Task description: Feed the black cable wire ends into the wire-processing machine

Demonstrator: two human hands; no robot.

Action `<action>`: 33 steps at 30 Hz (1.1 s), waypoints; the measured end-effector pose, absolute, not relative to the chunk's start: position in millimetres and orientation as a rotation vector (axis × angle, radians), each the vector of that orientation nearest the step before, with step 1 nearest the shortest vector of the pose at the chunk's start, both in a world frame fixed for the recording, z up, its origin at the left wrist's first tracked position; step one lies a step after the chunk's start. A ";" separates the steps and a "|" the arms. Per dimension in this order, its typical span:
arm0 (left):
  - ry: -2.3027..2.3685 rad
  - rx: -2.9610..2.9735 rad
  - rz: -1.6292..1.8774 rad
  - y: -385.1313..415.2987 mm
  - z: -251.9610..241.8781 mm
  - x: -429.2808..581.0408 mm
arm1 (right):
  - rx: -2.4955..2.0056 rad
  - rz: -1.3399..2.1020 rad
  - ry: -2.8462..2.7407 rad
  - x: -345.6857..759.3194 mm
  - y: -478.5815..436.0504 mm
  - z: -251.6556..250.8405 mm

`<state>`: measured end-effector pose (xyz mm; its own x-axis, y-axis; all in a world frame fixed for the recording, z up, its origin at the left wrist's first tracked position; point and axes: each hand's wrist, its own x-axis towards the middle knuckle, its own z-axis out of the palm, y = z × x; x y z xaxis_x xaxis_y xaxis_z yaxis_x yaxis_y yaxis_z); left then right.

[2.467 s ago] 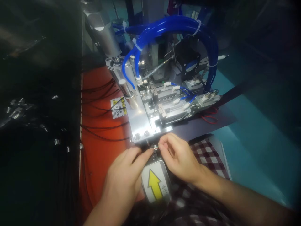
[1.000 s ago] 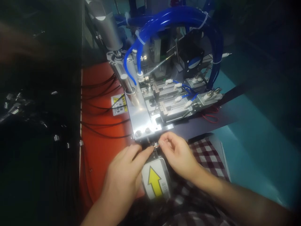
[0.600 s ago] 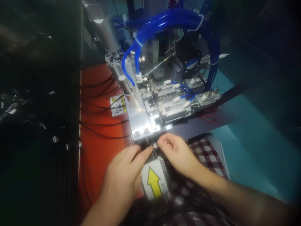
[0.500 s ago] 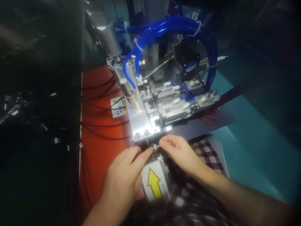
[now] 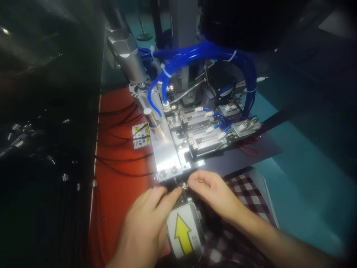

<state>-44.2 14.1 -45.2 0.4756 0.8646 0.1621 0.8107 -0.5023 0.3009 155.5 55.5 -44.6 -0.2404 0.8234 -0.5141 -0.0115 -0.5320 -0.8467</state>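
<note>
Currently, the left hand [image 5: 149,220] is lying half curled, its thumb stretching out so that the tip is touching the left end of a small metal part [image 5: 184,187]; whether a finger is gripping from behind is staying hidden. The right hand [image 5: 214,194] is pinching thumb and forefinger together at the right end of that part, its other fingers folding inward; exactly which bit it is holding is too small to tell. The part is sitting between the two hands, just off the near edge of a shiny metal plate [image 5: 167,159] and beyond a white block [image 5: 172,217] that is bearing a yellow arrow [image 5: 183,233].

Beneath the machine, a red base [image 5: 119,197] is spreading to the left, with black cables [image 5: 117,160] running in across its left edge and a warning label [image 5: 141,137] sitting beside the plate. Blue hoses [image 5: 202,54] are arching overhead, and a metal cylinder [image 5: 130,63] is leaning at the far left corner. Past the left edge, loose metal pieces [image 5: 65,177] are glinting in darkness. Checked cloth [image 5: 247,188] is showing behind the right wrist, and teal floor [image 5: 298,193] is filling the right side.
</note>
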 end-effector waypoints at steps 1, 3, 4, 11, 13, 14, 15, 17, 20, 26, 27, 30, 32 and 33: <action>1.462 2.545 0.446 13.8 -45.5 -44.9 | -1.413 1.813 -1.023 155.3 55.0 -45.4; 1.443 2.565 0.453 13.7 -45.9 -46.2 | -1.395 1.767 -1.051 154.3 52.9 -47.4; 1.434 2.570 0.455 13.8 -46.1 -46.7 | -1.391 1.748 -1.051 153.6 51.6 -48.4; 1.410 2.562 0.490 14.9 -46.7 -47.4 | -1.351 1.681 -1.070 148.7 46.8 -51.4; 1.415 2.565 0.478 15.1 -46.7 -47.2 | -1.342 1.678 -1.073 148.8 47.1 -52.4; 1.411 2.568 0.474 15.2 -46.6 -47.0 | -1.338 1.684 -1.068 149.0 47.4 -52.9; 1.411 2.570 0.475 15.3 -46.6 -46.9 | -1.337 1.695 -1.062 149.3 47.8 -53.4; 1.410 2.577 0.484 15.6 -46.5 -46.6 | -1.351 1.723 -1.056 150.1 48.6 -54.2; 1.416 2.575 0.477 15.9 -46.2 -46.4 | -1.409 1.735 -1.083 151.9 49.3 -54.3; 1.409 2.558 0.476 16.1 -45.7 -46.2 | -1.524 1.345 -1.568 156.4 50.0 -41.2; 1.411 2.558 0.478 16.2 -45.7 -45.8 | -1.519 1.211 -1.664 155.9 50.2 -37.6; 1.431 2.556 0.498 16.8 -45.0 -43.2 | -1.554 0.980 -1.838 151.0 51.4 -28.8; 1.443 2.560 0.525 17.6 -43.5 -40.7 | -1.627 0.909 -1.868 146.8 52.2 -25.8; 1.447 2.564 0.540 18.1 -42.5 -39.4 | -1.656 0.894 -1.863 145.1 52.4 -25.1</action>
